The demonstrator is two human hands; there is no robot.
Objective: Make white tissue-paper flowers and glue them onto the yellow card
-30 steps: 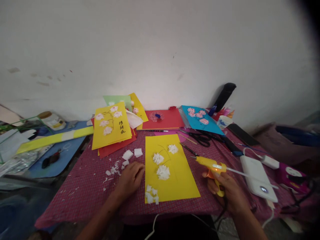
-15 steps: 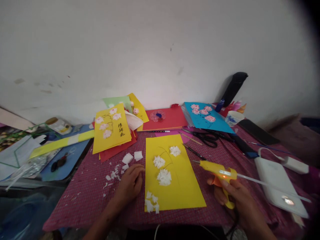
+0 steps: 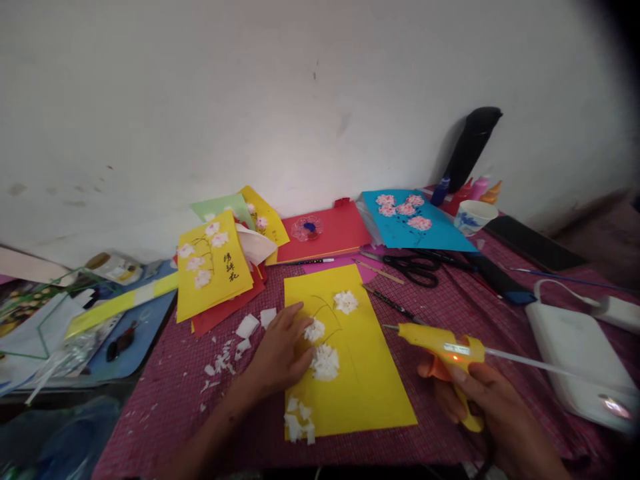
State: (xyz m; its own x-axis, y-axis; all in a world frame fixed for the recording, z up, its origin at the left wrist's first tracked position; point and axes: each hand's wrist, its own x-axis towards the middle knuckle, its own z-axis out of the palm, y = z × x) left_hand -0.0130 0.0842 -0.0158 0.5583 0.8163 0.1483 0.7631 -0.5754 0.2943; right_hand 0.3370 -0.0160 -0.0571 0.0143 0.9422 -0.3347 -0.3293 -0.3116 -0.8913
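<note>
A sheet of yellow paper [image 3: 370,393] lies in front of me, with a thin drawn stem and white paper flowers [image 3: 325,362] on it. My left hand [image 3: 283,347] reaches over the sheet's left edge, fingers apart, beside the middle-left flower [image 3: 314,330]; whether it touches that flower I cannot tell. My right hand [image 3: 480,400] is wrapped round a yellow hot glue gun [image 3: 435,339], its nozzle pointing left over the sheet's right edge. A clear glue stick [image 3: 520,360] sticks out of its back, and a small orange light glows on it. Loose white paper pieces [image 3: 299,420] rest at the lower left corner.
Cut white paper squares [image 3: 247,326] and scraps lie left of the sheet. Finished yellow cards [image 3: 215,267] and a blue card [image 3: 420,220] stand behind. Black scissors [image 3: 413,268], a pen [image 3: 393,303], a paper cup [image 3: 475,217] and a white power bank [image 3: 580,353] are around.
My left hand has moved from the cloth beside the sheet up and right onto its edge, and its fingers have spread. The glue gun stays in my right hand. The view has shifted slightly.
</note>
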